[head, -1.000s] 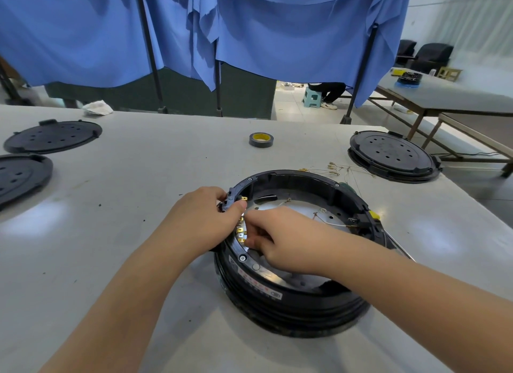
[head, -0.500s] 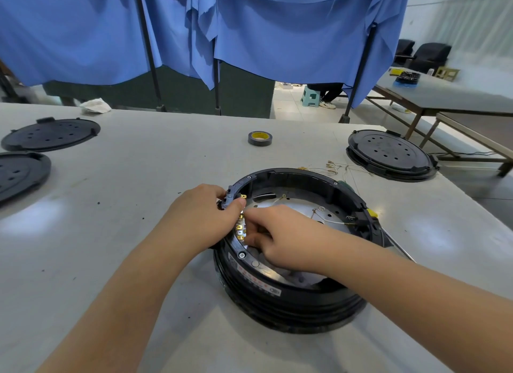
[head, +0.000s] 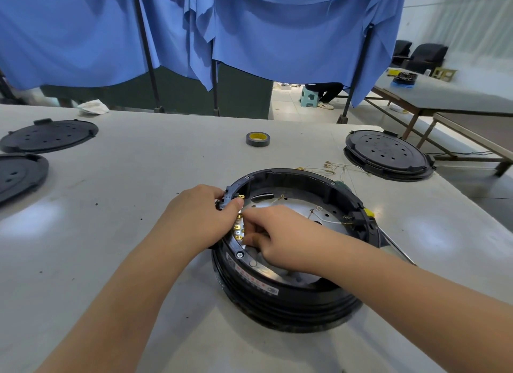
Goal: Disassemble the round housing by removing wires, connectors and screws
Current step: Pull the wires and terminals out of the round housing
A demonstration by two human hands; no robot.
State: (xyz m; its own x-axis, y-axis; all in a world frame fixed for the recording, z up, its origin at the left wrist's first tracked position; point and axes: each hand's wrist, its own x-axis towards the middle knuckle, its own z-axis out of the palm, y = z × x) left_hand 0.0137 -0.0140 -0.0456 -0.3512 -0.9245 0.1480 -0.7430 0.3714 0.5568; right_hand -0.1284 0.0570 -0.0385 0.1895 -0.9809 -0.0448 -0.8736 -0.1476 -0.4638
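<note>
Your left hand (head: 202, 217) grips the housing (head: 291, 295) rim at its left side, thumb by the brass terminals (head: 239, 231); your right hand (head: 280, 242) reaches inside, fingers curled pinching at those terminals. Housing sits on a scuffed grey counter (head: 138, 261), tape roll (head: 258, 138) behind it, black lids (head: 387, 154) around, loose wires (head: 333, 167) nearby. Blue curtains (head: 277, 39) hang behind. Rim label (head: 255, 282) has red print, too small to read.

Black round housing (head: 291, 295) with brass-gold connectors (head: 238, 231), grey-and-yellow tape roll (head: 258, 138), blue curtains (head: 277, 25).
</note>
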